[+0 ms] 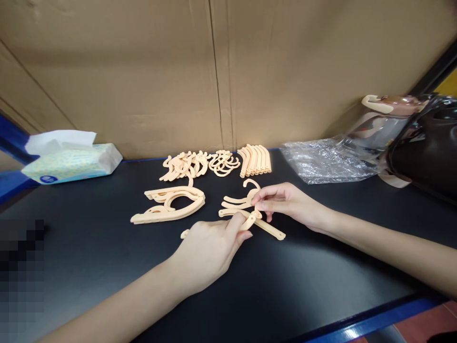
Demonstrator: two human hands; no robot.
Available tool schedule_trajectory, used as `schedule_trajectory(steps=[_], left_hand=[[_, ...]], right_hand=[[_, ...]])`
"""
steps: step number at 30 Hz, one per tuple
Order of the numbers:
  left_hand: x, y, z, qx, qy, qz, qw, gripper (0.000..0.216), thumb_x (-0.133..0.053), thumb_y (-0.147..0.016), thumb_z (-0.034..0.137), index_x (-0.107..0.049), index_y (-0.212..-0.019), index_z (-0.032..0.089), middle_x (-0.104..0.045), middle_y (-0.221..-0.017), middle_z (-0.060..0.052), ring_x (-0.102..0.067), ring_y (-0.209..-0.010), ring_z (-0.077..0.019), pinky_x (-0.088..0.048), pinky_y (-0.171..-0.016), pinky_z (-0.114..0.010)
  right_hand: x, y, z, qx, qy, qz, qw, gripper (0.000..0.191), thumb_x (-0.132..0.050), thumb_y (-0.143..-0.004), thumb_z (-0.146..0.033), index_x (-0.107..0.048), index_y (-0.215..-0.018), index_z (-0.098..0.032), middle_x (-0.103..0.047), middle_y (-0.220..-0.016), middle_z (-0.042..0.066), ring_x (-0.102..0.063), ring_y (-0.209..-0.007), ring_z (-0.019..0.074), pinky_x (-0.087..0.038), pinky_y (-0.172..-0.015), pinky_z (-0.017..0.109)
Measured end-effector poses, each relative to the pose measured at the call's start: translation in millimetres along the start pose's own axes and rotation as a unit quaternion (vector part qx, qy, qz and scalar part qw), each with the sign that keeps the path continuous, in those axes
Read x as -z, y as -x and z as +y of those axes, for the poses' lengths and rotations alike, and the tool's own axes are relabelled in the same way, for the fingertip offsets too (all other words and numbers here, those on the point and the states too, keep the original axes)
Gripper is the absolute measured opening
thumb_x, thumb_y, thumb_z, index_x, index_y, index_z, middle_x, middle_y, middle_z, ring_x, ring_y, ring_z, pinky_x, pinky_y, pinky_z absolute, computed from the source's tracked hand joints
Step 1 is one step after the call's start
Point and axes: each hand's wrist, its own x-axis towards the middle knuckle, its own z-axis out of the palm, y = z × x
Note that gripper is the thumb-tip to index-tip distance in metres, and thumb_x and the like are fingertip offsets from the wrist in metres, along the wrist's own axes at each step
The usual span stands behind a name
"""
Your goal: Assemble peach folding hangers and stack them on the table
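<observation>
My left hand (209,250) is closed around a beige plastic hanger arm (250,220), whose end sticks out past the thumb. At that end, the fingertips of my right hand (285,206) pinch a small beige hanger part, mostly hidden by the fingers. Just behind them is a hook piece (252,185) with curved prongs; whether the right hand touches it, I cannot tell. Below the hands, loose straight hanger arms (274,231) lie crossed on the black table. Left of the hands lie folded hangers (193,206) with their hooks.
Along the back lie a heap of curved pieces (183,164), a pile of hooks (224,163) and a row of hanger arms (255,159). A tissue pack (78,164) stands at left. Clear plastic wrap (321,159) and a dark bag (424,143) sit at right. Cardboard (143,71) rises behind.
</observation>
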Motion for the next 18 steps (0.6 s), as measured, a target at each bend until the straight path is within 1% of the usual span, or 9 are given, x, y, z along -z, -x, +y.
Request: schedule_trajectory(steps=[7, 11, 14, 18], left_hand=[[-0.9, 0.4, 1.3, 0.017, -0.027, -0.014, 0.999, 0.016, -0.029, -0.096, 0.027, -0.041, -0.088, 0.019, -0.058, -0.057, 0.004, -0.056, -0.044, -0.0145, -0.025, -0.041, -0.022], [-0.9, 1.2, 3.1, 0.030, -0.045, -0.012, 0.998, 0.015, -0.032, -0.095, 0.028, -0.043, -0.088, 0.019, -0.059, -0.057, 0.004, -0.056, -0.042, -0.0157, -0.022, -0.038, -0.022], [-1.2, 0.9, 4.0, 0.033, -0.052, -0.012, 0.998, 0.015, -0.034, -0.095, 0.028, -0.044, -0.089, 0.019, -0.061, -0.058, 0.004, -0.058, -0.043, -0.0170, -0.023, -0.038, -0.023], [-1.0, 0.2, 5.6, 0.037, -0.057, -0.021, 0.997, 0.014, -0.034, -0.094, 0.026, -0.045, -0.091, 0.018, -0.061, -0.059, 0.004, -0.059, -0.044, -0.0178, -0.024, -0.039, -0.024]], right_hand=[[0.0, 1.9, -1.1, 0.014, 0.040, 0.025, 0.999, 0.014, -0.064, -0.078, -0.027, -0.066, -0.080, -0.014, -0.061, -0.080, 0.000, -0.053, -0.062, 0.0071, -0.047, -0.060, 0.022], [-4.0, 3.4, -4.3, 0.018, 0.060, 0.039, 0.997, 0.014, -0.063, -0.078, -0.028, -0.064, -0.079, -0.014, -0.061, -0.077, -0.001, -0.053, -0.062, 0.0076, -0.047, -0.061, 0.022], [-6.0, 4.4, -5.4, 0.020, 0.080, 0.051, 0.995, 0.014, -0.062, -0.078, -0.028, -0.064, -0.079, -0.014, -0.061, -0.077, 0.000, -0.054, -0.064, 0.0085, -0.046, -0.061, 0.023], [-5.2, 6.1, -4.1, 0.042, 0.150, 0.063, 0.986, 0.014, -0.059, -0.081, -0.028, -0.063, -0.082, -0.015, -0.062, -0.077, 0.000, -0.055, -0.067, 0.0102, -0.046, -0.063, 0.024]])
